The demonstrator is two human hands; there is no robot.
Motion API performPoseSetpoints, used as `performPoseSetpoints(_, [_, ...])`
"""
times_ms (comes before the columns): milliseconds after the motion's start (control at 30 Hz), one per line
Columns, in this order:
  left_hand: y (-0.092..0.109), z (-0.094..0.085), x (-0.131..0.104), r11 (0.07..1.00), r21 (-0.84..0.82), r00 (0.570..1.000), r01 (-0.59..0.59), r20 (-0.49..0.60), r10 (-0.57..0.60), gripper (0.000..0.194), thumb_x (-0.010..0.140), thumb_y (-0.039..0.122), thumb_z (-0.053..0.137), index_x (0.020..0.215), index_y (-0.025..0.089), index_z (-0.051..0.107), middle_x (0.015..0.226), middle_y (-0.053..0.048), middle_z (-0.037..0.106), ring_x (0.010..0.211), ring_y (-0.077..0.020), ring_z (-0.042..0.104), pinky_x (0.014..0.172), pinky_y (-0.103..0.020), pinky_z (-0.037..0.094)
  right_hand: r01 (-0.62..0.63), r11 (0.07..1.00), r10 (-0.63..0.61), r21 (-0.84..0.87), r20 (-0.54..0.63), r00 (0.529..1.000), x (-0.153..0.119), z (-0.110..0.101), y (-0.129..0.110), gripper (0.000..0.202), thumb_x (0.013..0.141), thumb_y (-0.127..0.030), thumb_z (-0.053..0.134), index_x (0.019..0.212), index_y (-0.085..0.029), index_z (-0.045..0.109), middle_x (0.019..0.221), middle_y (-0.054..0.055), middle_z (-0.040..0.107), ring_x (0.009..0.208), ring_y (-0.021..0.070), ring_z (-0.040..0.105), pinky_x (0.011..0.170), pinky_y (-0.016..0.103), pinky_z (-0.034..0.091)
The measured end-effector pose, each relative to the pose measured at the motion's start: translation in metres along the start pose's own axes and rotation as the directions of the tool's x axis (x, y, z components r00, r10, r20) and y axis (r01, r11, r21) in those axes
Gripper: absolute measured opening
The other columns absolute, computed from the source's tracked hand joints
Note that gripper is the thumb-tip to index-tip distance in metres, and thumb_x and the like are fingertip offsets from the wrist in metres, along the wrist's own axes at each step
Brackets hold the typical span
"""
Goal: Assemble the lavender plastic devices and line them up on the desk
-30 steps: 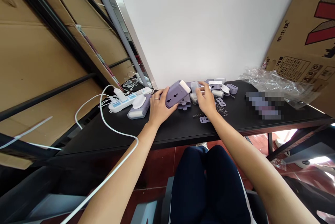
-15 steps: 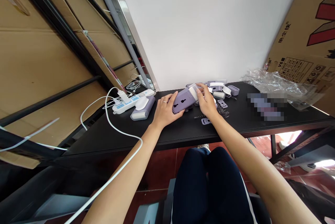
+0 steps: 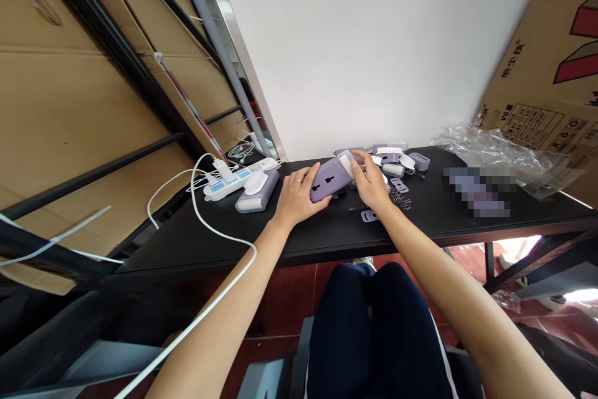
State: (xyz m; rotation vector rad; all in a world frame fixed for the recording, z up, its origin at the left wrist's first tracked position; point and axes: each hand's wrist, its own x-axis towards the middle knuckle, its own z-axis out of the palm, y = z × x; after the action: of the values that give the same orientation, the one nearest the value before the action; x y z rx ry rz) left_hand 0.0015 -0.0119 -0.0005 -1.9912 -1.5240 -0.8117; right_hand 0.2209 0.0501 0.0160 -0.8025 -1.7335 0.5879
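- Black and smooth, the bench [image 3: 317, 234] stands against a plain white panel [image 3: 374, 44], with a printed cardboard box [image 3: 532, 112] at the right.
- On the near side of the panel, the purple case [image 3: 332, 178] is held between the person's two hands, tilted, its face with two dark keyhole-like slots turned up.
- Left hand [image 3: 296, 197]: curled round the left end of the case, thumb along the near edge and fingers over the far edge.
- Right hand [image 3: 371, 184]: pinching the clear cap [image 3: 347, 164] at the pale right end.
- The case looks like stiff moulded plastic, probably light but smooth enough to slip; its long edges seem the surest hold. The cap looks thinner and likelier to crack if squeezed.
- Fine, wiry springs [image 3: 402, 200] lie loose on the right, near a flat slotted plate [image 3: 369, 216]; they look easy to scatter.
- Left of the hands, a second purple case [image 3: 258, 193] with a textured side carries a white oval pad [image 3: 256, 183], beside a glossy power strip [image 3: 238, 180].
- Far right, a crinkled clear bag [image 3: 495, 147] lies in soft folds.
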Motion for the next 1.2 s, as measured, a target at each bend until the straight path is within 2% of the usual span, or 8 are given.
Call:
performPoseSetpoints(367, [-0.001,0.000,0.001,1.000,-0.010,1.000,0.019,0.007,-0.019,0.084,0.081,0.050,0.073,0.153,0.017,0.045,0.135,-0.019,0.060,0.119,-0.0357,0.059,0.103,-0.047,0.044,-0.023,0.999,0.021,0.044,0.049,0.999,0.002,0.003,0.008,0.049,0.101,-0.053,0.045,0.139,-0.024,0.054,0.128,0.011,0.066,0.102,0.0225,0.065,0.091,0.038,0.053])
performPoseSetpoints(567, [-0.001,0.000,0.000,1.000,-0.019,1.000,0.017,0.014,-0.017,0.084,0.080,0.049,0.074,0.153,0.019,0.046,0.135,-0.018,0.060,0.118,-0.0355,0.059,0.103,-0.048,0.044,-0.024,0.999,0.021,0.045,0.057,0.998,0.002,0.003,0.008,0.048,0.101,-0.052,0.045,0.139,-0.024,0.055,0.128,0.010,0.067,0.107,0.0233,0.065,0.093,0.038,0.052])
performPoseSetpoints(733, [-0.001,0.000,0.000,1.000,-0.025,1.000,-0.004,0.004,0.004,0.083,0.081,0.048,0.072,0.152,0.016,0.046,0.134,-0.019,0.060,0.116,-0.0349,0.059,0.103,-0.048,0.045,0.005,0.998,-0.008,0.060,0.056,0.998,0.001,0.001,0.005,0.048,0.100,-0.051,0.048,0.138,-0.022,0.057,0.127,0.011,0.067,0.108,0.0238,0.064,0.093,0.038,0.052])
performPoseSetpoints(967, [0.001,-0.001,0.000,0.999,-0.052,1.000,-0.002,-0.008,0.001,0.084,0.079,0.046,0.074,0.153,0.017,0.045,0.132,-0.018,0.060,0.116,-0.0352,0.059,0.105,-0.049,0.046,-0.041,0.992,0.027,0.123,0.116,0.993,0.001,0.000,0.007,0.052,0.099,-0.054,0.050,0.141,-0.024,0.053,0.119,0.009,0.069,0.096,0.0213,0.065,0.084,0.036,0.054])
performPoseSetpoints(1200, [0.003,-0.002,-0.001,0.998,-0.068,0.999,-0.010,-0.037,0.007,0.083,0.079,0.045,0.074,0.152,0.016,0.046,0.130,-0.019,0.060,0.115,-0.0355,0.060,0.105,-0.050,0.047,-0.046,0.984,0.020,0.171,0.150,0.988,0.002,0.002,0.013,0.052,0.099,-0.056,0.048,0.142,-0.025,0.049,0.117,0.008,0.066,0.098,0.0205,0.064,0.083,0.035,0.055])
